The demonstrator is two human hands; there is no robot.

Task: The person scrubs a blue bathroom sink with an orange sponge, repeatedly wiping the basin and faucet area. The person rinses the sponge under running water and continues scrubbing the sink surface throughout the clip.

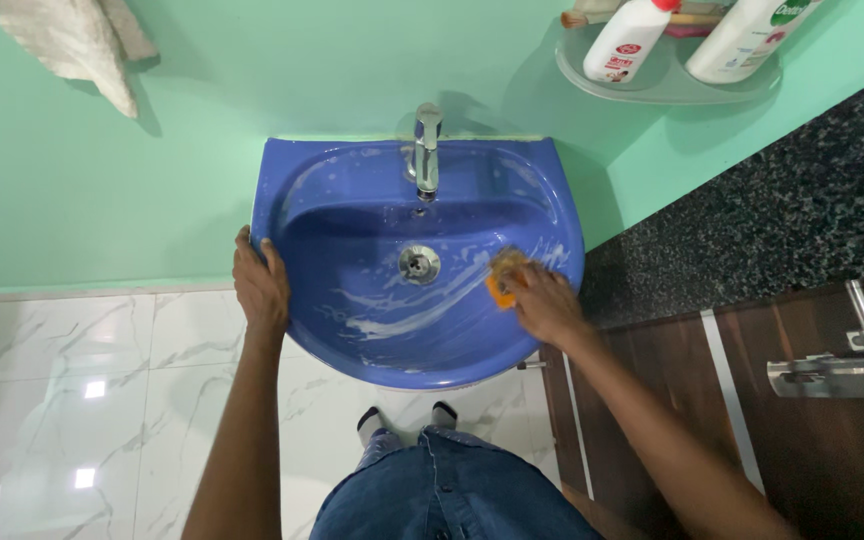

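While the right hand presses an orange sponge against the inner wall of the blue sink, the left hand holds the left rim of the same sink. The fingers of the right hand are close together and bent over the sponge, pinching it from above, so only the left part of the sponge shows. The sponge is on the right side of the basin, to the right of the round metal drain. The fingers of the left hand are curled over the rim, and their tips are hidden behind it. White streaks of foam run across the basin from the sponge toward the near left side. A chrome tap stands at the far edge of the sink, in the middle. On the far right, a grey corner shelf on the green wall carries two white bottles. At the far left a pale cloth hangs on the wall. To the right of the sink there is a dark speckled bench and a brown wooden door with a metal latch. The floor is white marble tile
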